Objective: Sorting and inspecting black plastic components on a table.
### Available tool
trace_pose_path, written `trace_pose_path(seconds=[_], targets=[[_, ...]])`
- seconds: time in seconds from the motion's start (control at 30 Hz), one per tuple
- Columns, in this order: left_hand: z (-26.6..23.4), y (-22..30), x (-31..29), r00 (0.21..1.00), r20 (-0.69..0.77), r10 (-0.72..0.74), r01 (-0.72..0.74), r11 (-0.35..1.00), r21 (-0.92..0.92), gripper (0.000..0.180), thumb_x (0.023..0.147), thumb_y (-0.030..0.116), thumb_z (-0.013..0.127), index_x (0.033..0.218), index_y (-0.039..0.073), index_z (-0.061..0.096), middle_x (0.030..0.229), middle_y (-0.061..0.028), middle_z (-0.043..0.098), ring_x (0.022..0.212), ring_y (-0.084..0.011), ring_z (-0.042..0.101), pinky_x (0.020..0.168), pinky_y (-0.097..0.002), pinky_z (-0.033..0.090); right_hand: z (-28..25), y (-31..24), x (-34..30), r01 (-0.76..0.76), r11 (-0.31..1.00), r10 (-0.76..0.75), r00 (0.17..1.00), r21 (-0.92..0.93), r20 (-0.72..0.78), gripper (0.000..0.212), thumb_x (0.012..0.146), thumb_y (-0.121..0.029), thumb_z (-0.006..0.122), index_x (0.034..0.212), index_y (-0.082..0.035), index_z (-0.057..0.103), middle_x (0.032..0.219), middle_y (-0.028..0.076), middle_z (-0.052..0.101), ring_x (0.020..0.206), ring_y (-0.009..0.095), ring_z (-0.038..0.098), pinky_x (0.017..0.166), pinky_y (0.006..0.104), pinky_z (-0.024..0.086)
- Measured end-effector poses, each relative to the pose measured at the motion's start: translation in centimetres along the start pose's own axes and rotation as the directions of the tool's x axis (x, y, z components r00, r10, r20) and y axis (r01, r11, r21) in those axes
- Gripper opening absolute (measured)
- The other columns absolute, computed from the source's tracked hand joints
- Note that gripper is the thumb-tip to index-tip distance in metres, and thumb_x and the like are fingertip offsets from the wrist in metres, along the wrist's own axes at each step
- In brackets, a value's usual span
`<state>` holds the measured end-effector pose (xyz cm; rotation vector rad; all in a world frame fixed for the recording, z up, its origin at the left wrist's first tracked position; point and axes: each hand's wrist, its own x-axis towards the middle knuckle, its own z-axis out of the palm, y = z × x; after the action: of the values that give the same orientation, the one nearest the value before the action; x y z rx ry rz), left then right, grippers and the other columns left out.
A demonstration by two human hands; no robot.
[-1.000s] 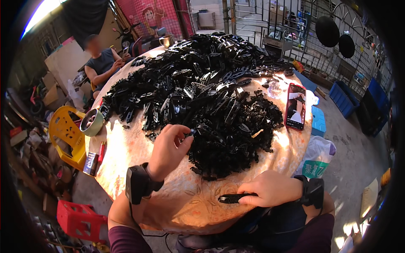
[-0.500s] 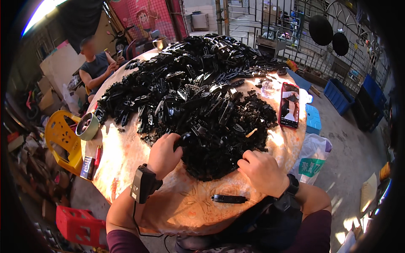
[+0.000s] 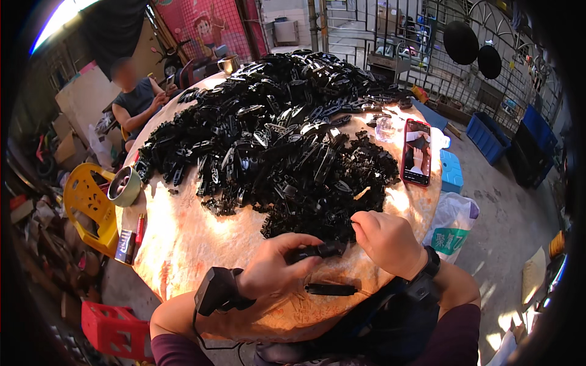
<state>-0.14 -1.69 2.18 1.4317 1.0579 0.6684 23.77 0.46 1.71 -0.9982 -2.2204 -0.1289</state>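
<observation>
A long, glossy black plastic part (image 3: 323,249) is gripped between the thumb and fingers of my left hand (image 3: 271,265), just above the table's near side. Close by on the right, my right hand (image 3: 390,241) is closed in a pinch; whatever its fingertips hold is too small to make out. Behind both hands spreads a large heap of black plastic parts (image 3: 274,122), with smaller black pieces (image 3: 366,165) along its right front. A single black part (image 3: 331,290) lies on the cloth-covered table (image 3: 177,244) nearest to me.
A phone (image 3: 417,152) stands at the table's right, beside a clear bottle (image 3: 386,129). On the left edge are a bowl (image 3: 125,188), a small box (image 3: 125,246) and a red lighter-like stick (image 3: 140,229). A person (image 3: 137,100) sits at the far left. A yellow chair (image 3: 82,195) stands left.
My left hand has come away from the heap, toward me and to the right, with a black plastic part in it. My right hand has risen slightly, fingers pinched.
</observation>
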Motion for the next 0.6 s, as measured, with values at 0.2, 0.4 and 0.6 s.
trace_pose_path(seconds=[0.2, 0.4, 0.6], targets=[[1.1, -2.0, 0.5, 0.997, 0.036, 0.075, -0.078, 0.991, 0.106, 0.032, 0.086, 0.015, 0.071, 0.115, 0.004, 0.063, 0.087, -0.0043, 0.068, 0.073, -0.0075, 0.063, 0.064, -0.0241, 0.052, -0.6, -0.4, 0.2, -0.090, 0.912, 0.069, 0.995, 0.400, 0.067, 0.017, 0.077, 0.000, 0.066, 0.093, -0.003, 0.060, 0.077, 0.011, 0.064, 0.066, 0.027, 0.065, 0.057, 0.0352, 0.051], [0.6, -2.9, 1.2, 0.998, 0.008, 0.057, -0.057, 0.998, -0.019, 0.029, 0.088, 0.016, 0.071, 0.113, 0.005, 0.062, 0.085, -0.0035, 0.067, 0.066, -0.0075, 0.064, 0.059, -0.0236, 0.052, -0.4, -0.9, 0.5, -0.099, 0.853, 0.013, 0.985, 0.513, 0.170, 0.013, 0.075, 0.000, 0.066, 0.087, -0.003, 0.063, 0.078, 0.011, 0.065, 0.067, 0.026, 0.065, 0.060, 0.0343, 0.052], [0.8, -2.5, 0.9, 0.992, 0.040, -0.120, 0.126, 0.922, -0.365, 0.030, 0.088, 0.012, 0.071, 0.114, 0.003, 0.060, 0.086, -0.0018, 0.067, 0.070, -0.0069, 0.064, 0.060, -0.0216, 0.052, 0.3, -1.5, 0.6, -0.008, 0.824, -0.043, 0.996, 0.567, 0.077, 0.012, 0.075, 0.000, 0.067, 0.086, -0.004, 0.064, 0.081, 0.009, 0.066, 0.073, 0.027, 0.065, 0.062, 0.0344, 0.052]])
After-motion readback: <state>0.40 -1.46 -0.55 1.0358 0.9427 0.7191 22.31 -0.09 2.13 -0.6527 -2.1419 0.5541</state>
